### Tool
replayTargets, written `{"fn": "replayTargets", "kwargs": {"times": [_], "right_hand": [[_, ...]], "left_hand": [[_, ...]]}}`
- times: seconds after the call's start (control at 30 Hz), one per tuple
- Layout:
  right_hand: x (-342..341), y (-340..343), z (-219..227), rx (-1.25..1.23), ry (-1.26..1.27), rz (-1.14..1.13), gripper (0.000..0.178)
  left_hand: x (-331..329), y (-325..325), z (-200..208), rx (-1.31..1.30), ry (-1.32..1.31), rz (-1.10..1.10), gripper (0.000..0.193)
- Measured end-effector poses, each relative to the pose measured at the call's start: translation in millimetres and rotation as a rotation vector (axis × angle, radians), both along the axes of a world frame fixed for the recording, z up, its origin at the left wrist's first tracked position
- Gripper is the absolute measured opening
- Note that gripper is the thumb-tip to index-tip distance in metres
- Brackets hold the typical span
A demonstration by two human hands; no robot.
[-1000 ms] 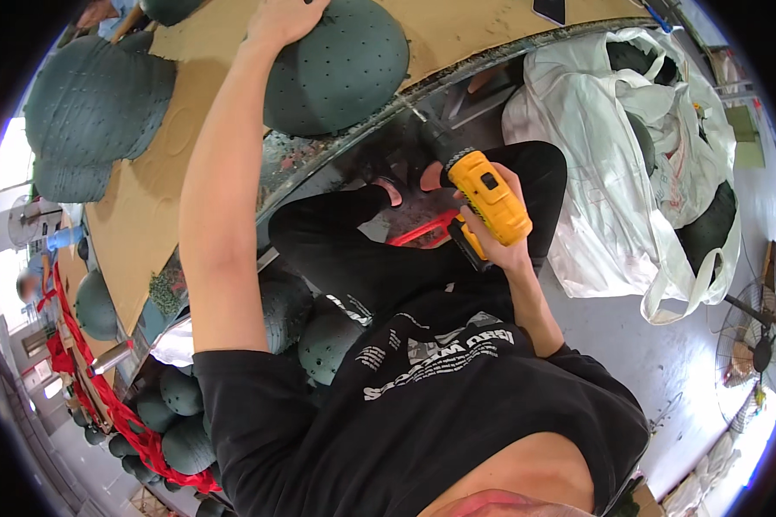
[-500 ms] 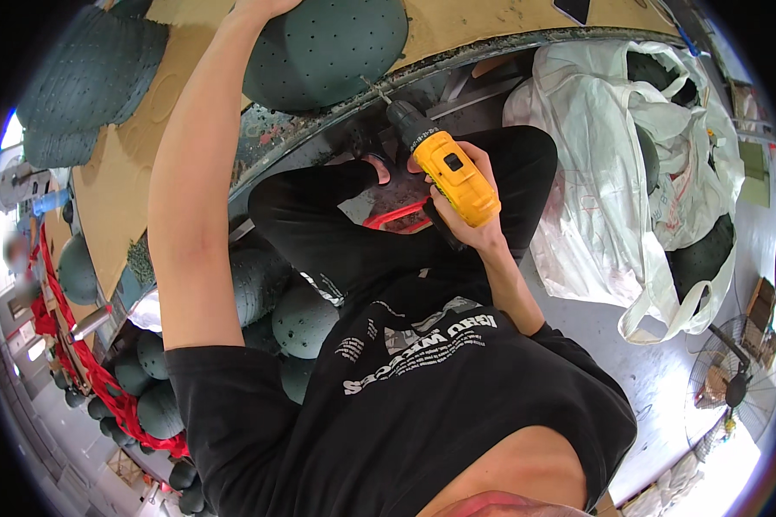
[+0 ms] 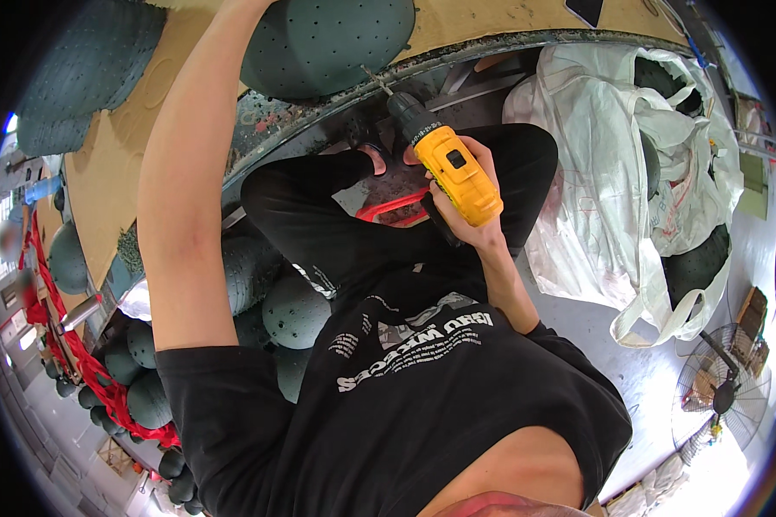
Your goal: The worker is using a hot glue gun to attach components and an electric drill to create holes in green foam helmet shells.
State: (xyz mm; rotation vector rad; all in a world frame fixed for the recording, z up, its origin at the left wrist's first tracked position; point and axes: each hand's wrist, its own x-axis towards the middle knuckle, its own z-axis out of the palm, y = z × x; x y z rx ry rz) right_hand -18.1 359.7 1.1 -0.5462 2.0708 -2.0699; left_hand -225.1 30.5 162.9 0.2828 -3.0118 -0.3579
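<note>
My right hand [image 3: 474, 229] is closed round the grip of a yellow and black cordless drill [image 3: 463, 177]. Its thin bit [image 3: 377, 82] points up and to the left, with the tip at the lower right rim of a dark green-grey dome [image 3: 328, 47]. Whether the tip touches the dome or lies just in front of it, I cannot tell. Rows of small holes cover the dome, which rests at the near edge of the table. At the top edge, my left hand [image 3: 252, 5] reaches to the dome's upper left side; its fingers are out of frame.
Stacked perforated domes [image 3: 86, 69] stand on the brown tabletop [image 3: 116, 164] at left. More rounded dark pieces [image 3: 297, 314] lie beside my left leg. A white woven bag [image 3: 578, 189] with dark pieces stands at right, near a fan [image 3: 722, 396]. A red strip [image 3: 103, 392] runs along the left.
The view has shifted slightly. The dome and the drill bit sit a little higher in the picture, and less of my left hand shows. My right hand keeps its hold on the drill.
</note>
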Motion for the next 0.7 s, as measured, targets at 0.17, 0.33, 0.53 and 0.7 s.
{"fn": "replayTargets", "kwargs": {"times": [0.17,0.33,0.53,0.7], "right_hand": [[-1,-1,-1,-0.001,0.006,-0.010,0.064],[-4,-4,14,0.119,0.134,-0.041,0.064],[-5,-7,25,0.151,0.145,-0.055,0.064],[-7,-7,28,0.205,0.153,-0.045,0.065]], "left_hand": [[-4,-4,-3,-0.017,0.012,-0.005,0.058],[-7,-4,-9,-0.022,-0.003,0.010,0.054],[-21,-28,-28,-0.192,0.062,-0.174,0.046],[-15,-16,-26,-0.084,0.113,-0.096,0.044]]}}
